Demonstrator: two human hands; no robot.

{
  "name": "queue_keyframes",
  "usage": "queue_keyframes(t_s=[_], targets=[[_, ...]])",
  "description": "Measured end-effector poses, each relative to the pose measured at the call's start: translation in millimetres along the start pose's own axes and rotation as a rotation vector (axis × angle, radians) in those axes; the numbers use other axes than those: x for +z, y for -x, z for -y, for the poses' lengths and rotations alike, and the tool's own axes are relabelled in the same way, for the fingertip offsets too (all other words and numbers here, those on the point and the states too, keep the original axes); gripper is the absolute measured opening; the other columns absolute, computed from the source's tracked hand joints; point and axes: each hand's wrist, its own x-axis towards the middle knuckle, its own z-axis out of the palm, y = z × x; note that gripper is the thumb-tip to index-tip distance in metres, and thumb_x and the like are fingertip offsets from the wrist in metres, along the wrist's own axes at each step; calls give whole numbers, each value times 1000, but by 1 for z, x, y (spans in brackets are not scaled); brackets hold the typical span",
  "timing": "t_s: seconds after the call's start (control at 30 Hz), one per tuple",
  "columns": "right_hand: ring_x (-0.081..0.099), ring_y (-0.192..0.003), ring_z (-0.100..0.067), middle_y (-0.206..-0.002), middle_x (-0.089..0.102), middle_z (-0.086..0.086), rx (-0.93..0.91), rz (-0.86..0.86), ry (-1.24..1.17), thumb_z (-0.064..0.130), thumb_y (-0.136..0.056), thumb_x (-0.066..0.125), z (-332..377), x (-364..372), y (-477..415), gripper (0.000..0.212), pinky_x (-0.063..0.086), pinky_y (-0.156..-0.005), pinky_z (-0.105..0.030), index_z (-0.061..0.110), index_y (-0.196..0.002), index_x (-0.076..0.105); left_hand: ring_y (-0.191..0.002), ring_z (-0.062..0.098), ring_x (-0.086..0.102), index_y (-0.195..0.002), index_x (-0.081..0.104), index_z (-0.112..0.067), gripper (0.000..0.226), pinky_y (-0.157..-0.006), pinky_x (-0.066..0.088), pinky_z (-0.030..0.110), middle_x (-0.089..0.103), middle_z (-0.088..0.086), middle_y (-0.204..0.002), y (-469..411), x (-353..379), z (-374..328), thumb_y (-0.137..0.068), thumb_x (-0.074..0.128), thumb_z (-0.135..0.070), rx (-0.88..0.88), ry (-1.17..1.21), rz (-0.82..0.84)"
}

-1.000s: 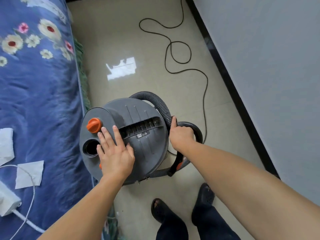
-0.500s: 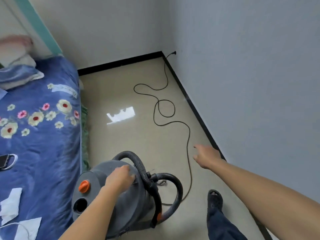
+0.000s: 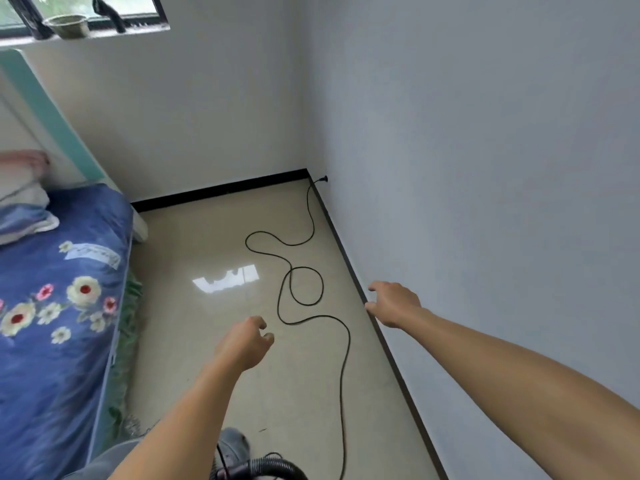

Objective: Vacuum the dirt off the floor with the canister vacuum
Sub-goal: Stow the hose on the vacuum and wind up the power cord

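Only the top of the grey canister vacuum [image 3: 231, 445] shows at the bottom edge, with its black ribbed hose [image 3: 273, 467] curling beside it. Its black power cord [image 3: 311, 292] snakes over the beige floor [image 3: 194, 341] to a plug [image 3: 321, 179] in the right wall near the corner. My left hand [image 3: 244, 342] hovers above the floor with fingers loosely curled, holding nothing. My right hand [image 3: 393, 303] is raised near the right wall's black baseboard, fingers spread and relaxed, empty. Small dark specks lie on the floor [image 3: 262, 429] near the vacuum.
A bed with a blue floral cover [image 3: 59, 306] runs along the left, pillows [image 3: 24, 202] at its head. A grey wall [image 3: 485, 202] closes the right side. A window sill [image 3: 69, 27] with a bowl sits high at the back.
My left hand has let go of the vacuum's top and lifted forward. The view has tilted up, so the vacuum slid to the bottom edge. My right hand stays raised near the wall.
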Motion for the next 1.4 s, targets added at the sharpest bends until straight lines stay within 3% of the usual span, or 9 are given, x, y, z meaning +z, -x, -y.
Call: queue_keyframes(t_s=[0.1, 0.4, 0.6, 0.7, 0.9, 1.17, 1.3, 1.4], targets=[[58, -116, -26, -132, 60, -5, -26, 1, -14, 32, -99, 50, 13, -21, -25, 46, 44, -83, -32, 21, -143, 46, -107, 26, 58, -133, 51, -12, 40, -81, 45, 29, 61, 10, -121, -20, -30, -15, -96, 52, -29, 9, -19, -41], [58, -116, -26, -134, 60, -5, -40, -39, -34, 34, -98, 52, 81, -82, -169, 47, 45, -84, -33, 21, -144, 47, -107, 24, 59, -135, 49, -17, 42, -81, 47, 30, 60, 6, -125, -162, -118, -21, -97, 49, -33, 24, -76, -58], [57, -118, -26, -137, 58, -6, 91, 18, -138, 36, -98, 54, 145, -104, -290, 49, 45, -86, -33, 19, -144, 48, -107, 25, 59, -134, 50, -19, 42, -85, 49, 33, 60, 6, -125, -281, -191, -4, -96, 49, -35, 33, -115, 41], [53, -126, -26, -141, 56, -5, 120, 76, -220, 41, -98, 56, 177, -110, -328, 52, 44, -95, -34, 20, -145, 47, -109, 25, 58, -134, 51, -19, 42, -87, 48, 32, 59, 6, -125, -327, -234, 2, -95, 49, -35, 16, -153, 74], [53, -128, -27, -145, 53, -8, 189, 45, -383, 41, -98, 57, 212, -155, -428, 53, 44, -100, -35, 18, -144, 48, -95, 22, 62, -128, 54, -20, 38, -81, 51, 31, 64, 3, -112, -439, -321, -27, -94, 50, -36, 81, -147, 53], [50, -133, -27, -147, 52, -7, 307, 85, -562, 39, -98, 57, 235, -164, -617, 52, 40, -105, -34, 13, -143, 50, -91, 21, 62, -124, 56, -22, 34, -78, 52, 32, 63, 2, -109, -622, -378, -67, -92, 51, -34, 117, -199, 109], [57, -124, -37, -139, 57, -20, 395, 163, -618, 32, -98, 58, 255, -159, -704, 50, 49, -101, -43, -3, -134, 55, -93, 22, 62, -127, 55, -22, 37, -79, 51, 30, 62, 4, -114, -725, -401, -91, -92, 51, -33, 112, -252, 198], [62, -107, -47, -131, 58, -29, 440, 183, -641, 27, -97, 59, 266, -163, -758, 51, 54, -88, -52, -11, -130, 52, -95, 22, 62, -127, 55, -22, 37, -81, 51, 32, 63, 4, -113, -792, -414, -115, -92, 51, -33, 124, -250, 221]])
